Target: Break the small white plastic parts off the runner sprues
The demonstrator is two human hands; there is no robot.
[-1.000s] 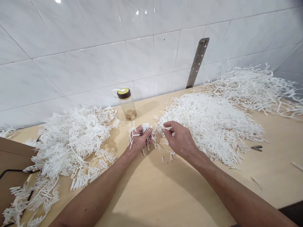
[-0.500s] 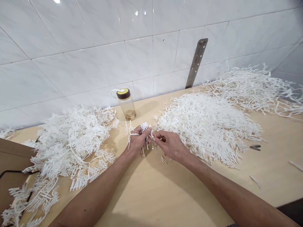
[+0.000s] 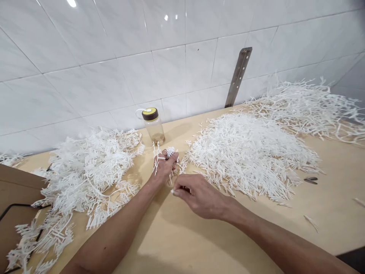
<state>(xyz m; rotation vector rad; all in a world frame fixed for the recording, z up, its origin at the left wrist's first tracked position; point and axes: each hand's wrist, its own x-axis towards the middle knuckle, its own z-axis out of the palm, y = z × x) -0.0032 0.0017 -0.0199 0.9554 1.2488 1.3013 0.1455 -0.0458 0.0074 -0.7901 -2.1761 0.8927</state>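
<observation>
No readable writing — bottle (image 3: 153,125) unlabelled, left hand (image 3: 165,167) gripping sprue (image 3: 157,158).

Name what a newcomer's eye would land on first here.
Big heaps of white branched plastic pieces cover the wooden table: one heap on the left, another at centre right. Between them the left hand grips a small white cluster while the right hand pinches beside it. A capped bottle stands by the tiled wall.
</observation>
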